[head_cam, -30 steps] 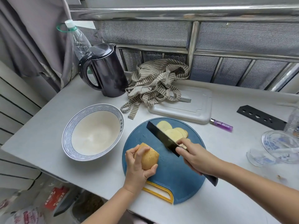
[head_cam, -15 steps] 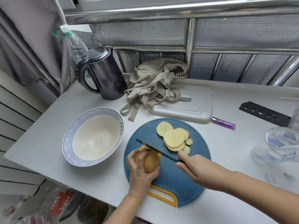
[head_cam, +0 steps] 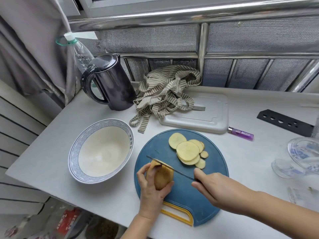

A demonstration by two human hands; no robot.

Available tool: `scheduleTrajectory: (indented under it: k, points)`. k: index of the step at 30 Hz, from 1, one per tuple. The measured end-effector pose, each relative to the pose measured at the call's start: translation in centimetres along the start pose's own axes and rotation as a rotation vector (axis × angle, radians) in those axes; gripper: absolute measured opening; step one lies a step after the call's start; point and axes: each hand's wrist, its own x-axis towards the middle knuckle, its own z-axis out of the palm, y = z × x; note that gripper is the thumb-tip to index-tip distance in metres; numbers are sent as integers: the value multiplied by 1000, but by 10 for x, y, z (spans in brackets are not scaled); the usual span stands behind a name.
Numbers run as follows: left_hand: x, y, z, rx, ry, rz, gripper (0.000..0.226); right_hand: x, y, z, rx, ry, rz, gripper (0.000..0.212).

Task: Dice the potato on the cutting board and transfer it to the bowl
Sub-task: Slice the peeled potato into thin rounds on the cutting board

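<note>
Half-cut, brown-skinned potato sits on the near-left part of the round blue plastic cutting board w/ yellow handle, cut end facing away from me, as my dark-bladed kitchen knife meets that end. A sec ago the blade was up & tilted over the pile of pale round potato slices on the board's far side, hiding part of it. Half a sec ago it had swung across to the potato. Now it lies edge-down across the cut end, a thin dark line, & the pile shows whole.

My read: one more slice is coming off, so this is the slicing stage. No dice yet, & nothing has gone to the white ceramic bowl w/ blue patterned rim, which stands just beside the board on its left, no potato in it.

My left hand wraps the potato from the near side, thumb on its R flank, fingers curled round the L & top, tips close behind the blade. My right hand is clamped round the knife handle, which it hides, forearm coming in from lower R.

Beyond the board: white rectangular plastic tray, purple lighter, striped cloth, black kettle.
</note>
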Motion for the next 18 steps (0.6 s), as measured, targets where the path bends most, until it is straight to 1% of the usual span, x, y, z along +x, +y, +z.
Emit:
scheduleTrajectory:
  k: [5,18]
  points:
    - [-1,-2,2,7,0,10,59,-1,1,4,-19,10,0,30]
    - [-1,-4,3,12,1,60,61,-5,0,6,20,-8,29,27]
